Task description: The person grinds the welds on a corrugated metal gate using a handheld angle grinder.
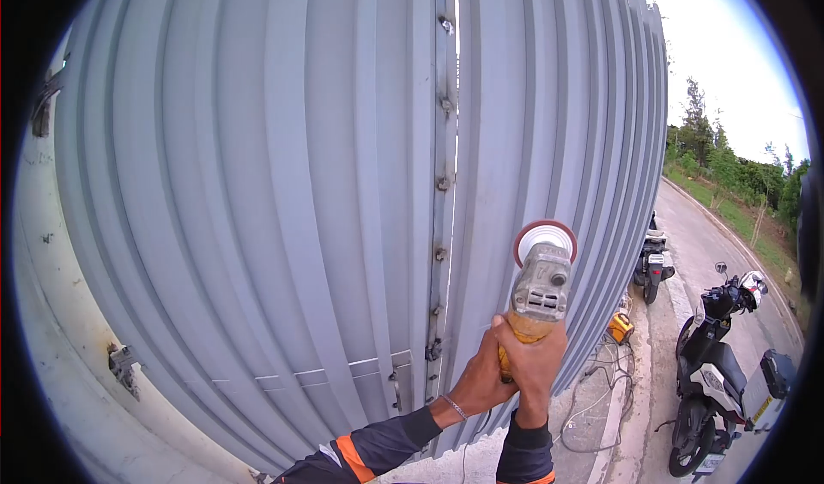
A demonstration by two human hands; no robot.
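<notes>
Both my hands are wrapped round the yellow body of an angle grinder (542,282), held with its grey metal head pointing up and away from me. My left hand (477,383) wears a chain bracelet and grips from the left side. On the right side, my right hand (539,366) closes round the body just below the head. A round disc with a reddish-brown rim and white centre overlaps the grey corrugated metal panel (493,184) in this view. To its left runs a vertical metal strip (442,218) with several rough weld spots, beside a narrow gap.
A pale post (51,252) with rusty brackets stands at the left. At the lower right, cables (592,398) lie on the ground near a yellow machine (621,328). Two motorcycles, one near (717,372) and one farther back (654,261), stand along the road.
</notes>
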